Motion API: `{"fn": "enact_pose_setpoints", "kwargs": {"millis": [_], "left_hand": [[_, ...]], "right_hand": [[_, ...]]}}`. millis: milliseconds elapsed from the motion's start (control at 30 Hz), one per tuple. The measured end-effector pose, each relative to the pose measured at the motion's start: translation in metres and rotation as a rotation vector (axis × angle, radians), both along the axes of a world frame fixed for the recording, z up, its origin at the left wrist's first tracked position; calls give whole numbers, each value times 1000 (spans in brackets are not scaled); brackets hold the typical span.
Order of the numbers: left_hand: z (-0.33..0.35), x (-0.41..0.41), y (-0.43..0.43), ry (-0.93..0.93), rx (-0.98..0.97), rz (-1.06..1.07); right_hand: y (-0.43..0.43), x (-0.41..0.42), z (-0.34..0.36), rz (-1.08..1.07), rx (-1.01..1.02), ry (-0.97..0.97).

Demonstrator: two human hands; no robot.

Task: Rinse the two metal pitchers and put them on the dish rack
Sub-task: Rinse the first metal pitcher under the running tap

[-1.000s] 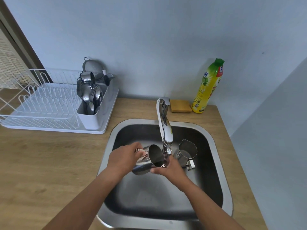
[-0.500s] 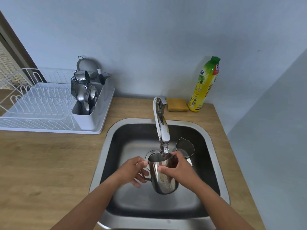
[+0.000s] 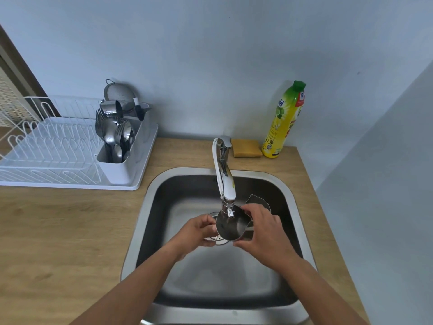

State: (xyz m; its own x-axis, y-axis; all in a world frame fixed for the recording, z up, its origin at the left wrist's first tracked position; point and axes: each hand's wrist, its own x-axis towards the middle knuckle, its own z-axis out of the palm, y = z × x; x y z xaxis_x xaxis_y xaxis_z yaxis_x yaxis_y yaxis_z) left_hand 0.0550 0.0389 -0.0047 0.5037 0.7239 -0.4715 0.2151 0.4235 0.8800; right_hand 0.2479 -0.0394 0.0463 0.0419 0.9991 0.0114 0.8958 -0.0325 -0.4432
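Observation:
I hold one metal pitcher [image 3: 230,225] upright under the tap spout [image 3: 228,200], its open mouth facing up at me. My left hand [image 3: 196,231] grips its left side, where the handle is hidden by my fingers. My right hand [image 3: 264,233] grips its right rim and wall. The second metal pitcher [image 3: 260,202] stands in the sink [image 3: 290,207] just behind my right hand, mostly hidden. The white dish rack [image 3: 54,158] sits on the counter at the far left.
A cutlery holder with spoons and forks [image 3: 117,141] stands at the rack's right end, a strainer behind it. A yellow sponge [image 3: 247,148] and a yellow soap bottle [image 3: 284,120] stand behind the sink. The drain strainer [image 3: 219,239] lies below the pitcher.
The pitcher has gone from tilted on its side to upright, mouth up under the spout. Both hands stayed on it, shifting slightly toward the back of the sink.

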Motion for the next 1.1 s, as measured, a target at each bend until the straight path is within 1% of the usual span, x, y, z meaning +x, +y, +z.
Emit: {"fn": "enact_pose_setpoints", "kwargs": {"millis": [167, 267, 333, 400, 467, 533, 600, 700, 767, 833, 900, 933, 1000, 1100], "left_hand": [[9, -1, 11, 43, 138, 128], [16, -6, 13, 138, 240, 191], [22, -10, 14, 242, 367, 200], [28, -14, 14, 397, 571, 157], [39, -17, 14, 554, 741, 103], [49, -20, 14, 679, 853, 58], [58, -24, 15, 800, 900, 7], [60, -34, 16, 915, 875, -59], [53, -40, 16, 888, 751, -83], [42, -44, 13, 709, 540, -69], [33, -41, 5, 493, 314, -26], [28, -38, 1, 417, 229, -6], [19, -32, -3, 360, 182, 30], [12, -32, -1, 362, 253, 123]], "right_hand": [[10, -2, -7, -16, 90, 49], [19, -8, -15, -49, 94, 89], [23, -10, -21, -81, 76, 139], [27, -14, -25, -135, 14, 244], [29, -18, -30, -169, -52, 414], [31, -21, -36, -172, -107, 584], [32, -23, -41, -171, -173, 706], [30, -24, -39, -131, -280, 818], [27, -22, -34, -111, -347, 857], [23, -17, -29, -100, -398, 854], [22, -8, -25, -88, -415, 798], [22, -4, -24, -81, -420, 751], [25, 0, -22, -95, -411, 694], [29, -10, -23, -113, -372, 709]]}}
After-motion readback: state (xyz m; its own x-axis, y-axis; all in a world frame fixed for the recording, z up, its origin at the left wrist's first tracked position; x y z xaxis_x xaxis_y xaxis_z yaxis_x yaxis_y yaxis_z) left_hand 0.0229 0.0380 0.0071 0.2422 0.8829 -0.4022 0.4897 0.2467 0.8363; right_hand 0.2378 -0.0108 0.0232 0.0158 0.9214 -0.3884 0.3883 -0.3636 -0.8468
